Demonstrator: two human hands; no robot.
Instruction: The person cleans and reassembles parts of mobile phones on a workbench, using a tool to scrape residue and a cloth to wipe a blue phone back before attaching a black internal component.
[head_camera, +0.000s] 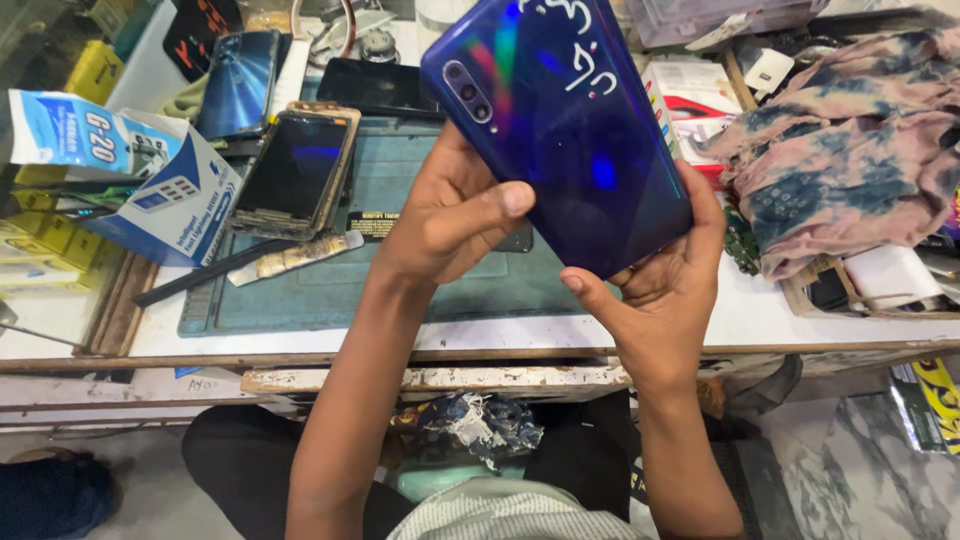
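One head-worn camera supplies the only view. It looks steeply down and forward from above the person's lap, facing the workbench (560, 335) edge and the teal work mat (400, 280) beyond it. The view is close: both forearms rise from the bottom edge and fill the centre. The frame reaches from the floor below to the clutter at the bench's rear

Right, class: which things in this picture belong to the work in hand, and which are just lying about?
In hand:
glossy blue phone back cover, held up in the grip of both hands
left hand
right hand

Lying about:
opened phone with dark screen on the teal work mat
blue-and-white cardboard box
pink and blue tie-dyed cloth
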